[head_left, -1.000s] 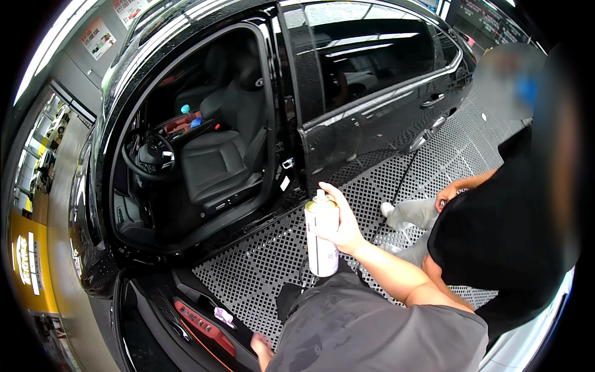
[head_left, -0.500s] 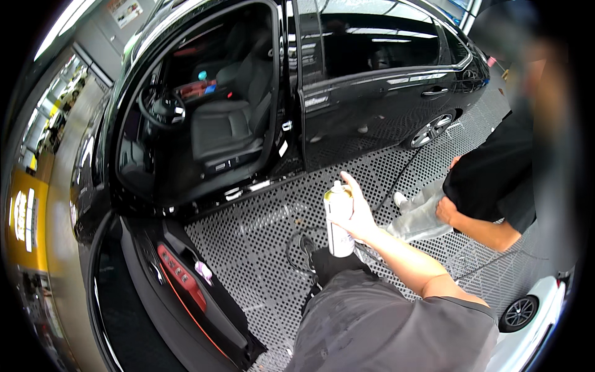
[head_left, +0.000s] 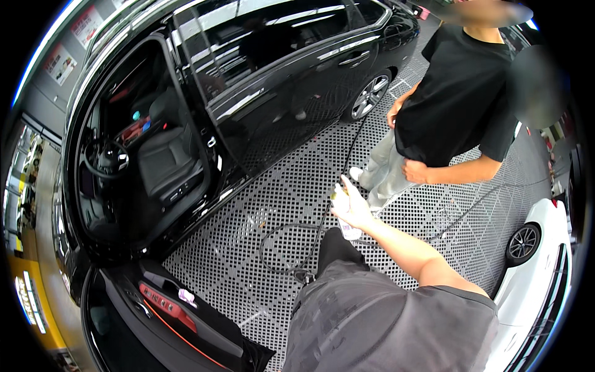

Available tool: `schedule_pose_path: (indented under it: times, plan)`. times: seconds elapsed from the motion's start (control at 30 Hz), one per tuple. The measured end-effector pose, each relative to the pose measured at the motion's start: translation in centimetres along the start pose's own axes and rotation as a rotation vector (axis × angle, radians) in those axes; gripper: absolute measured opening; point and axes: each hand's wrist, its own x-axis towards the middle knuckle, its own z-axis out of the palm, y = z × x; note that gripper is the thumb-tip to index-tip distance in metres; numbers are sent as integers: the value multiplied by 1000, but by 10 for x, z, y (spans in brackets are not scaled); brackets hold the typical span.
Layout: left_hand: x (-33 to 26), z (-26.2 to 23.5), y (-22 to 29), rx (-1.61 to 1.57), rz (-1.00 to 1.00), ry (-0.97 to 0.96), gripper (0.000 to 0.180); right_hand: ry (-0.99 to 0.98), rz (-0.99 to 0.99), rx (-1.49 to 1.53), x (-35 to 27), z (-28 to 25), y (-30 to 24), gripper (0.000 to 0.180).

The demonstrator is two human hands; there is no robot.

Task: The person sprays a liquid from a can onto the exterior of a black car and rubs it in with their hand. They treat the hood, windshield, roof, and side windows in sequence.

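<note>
My right hand point(head_left: 355, 210) is wrapped round a white spray can point(head_left: 350, 232) with a yellowish top rim, held upright in front of my body. The index finger is raised near its nozzle. Most of the can's middle is hidden by the hand. My left hand is not in view. Ahead and to the left stands a black car point(head_left: 273, 99), its front door point(head_left: 118, 316) swung wide open. Through the doorway I see a black seat point(head_left: 164, 158) and a steering wheel point(head_left: 105, 156).
A person point(head_left: 449, 105) in a black shirt and pale trousers stands to my right, close to the can. A dark hose point(head_left: 263, 248) loops over the grid floor point(head_left: 217, 248). A white car point(head_left: 533, 279) is at the lower right. A small purple-white item point(head_left: 186, 297) sits on the open door's panel.
My view has turned to the right, so the black car shifts left and more of the other person shows. The can stays in my right hand, now tilted and more covered by it.
</note>
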Motion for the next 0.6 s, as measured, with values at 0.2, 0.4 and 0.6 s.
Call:
schedule_pose_path:
  times: [0.2, 0.4, 0.6]
  plan:
    - [-26, 43, 20, 58, 90, 41, 47, 37, -18, -46, -19, -51, 78, 98]
    - [-71, 99, 35, 114, 190, 64, 52, -105, 71, -113, -59, -109, 170, 91]
    - [-132, 115, 51, 166, 404, 66, 57, -288, 145, -116, -78, -159, 217, 89]
